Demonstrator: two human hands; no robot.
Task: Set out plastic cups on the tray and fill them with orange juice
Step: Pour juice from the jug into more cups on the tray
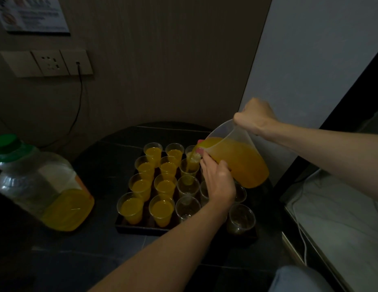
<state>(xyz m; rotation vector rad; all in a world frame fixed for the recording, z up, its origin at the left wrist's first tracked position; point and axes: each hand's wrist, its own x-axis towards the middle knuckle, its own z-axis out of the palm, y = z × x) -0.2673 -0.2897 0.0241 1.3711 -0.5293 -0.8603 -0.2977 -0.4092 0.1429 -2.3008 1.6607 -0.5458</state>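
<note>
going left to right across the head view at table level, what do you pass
juice bottle → filled cups → pitcher → white surface; the empty cups and hands overlap the pitcher, so they are left out

Tray sits on the table, toward the rear. Cups stand on the tray in close rows; the two left columns hold juice. Jug is above the tray's rear right part, tilted left, with its spout over the third column. Right hand is at the handle; left hand is against the jug's front. Bottle stands on the table left of the tray, apart from it. Socket panel is on the wall behind the bottle
</note>
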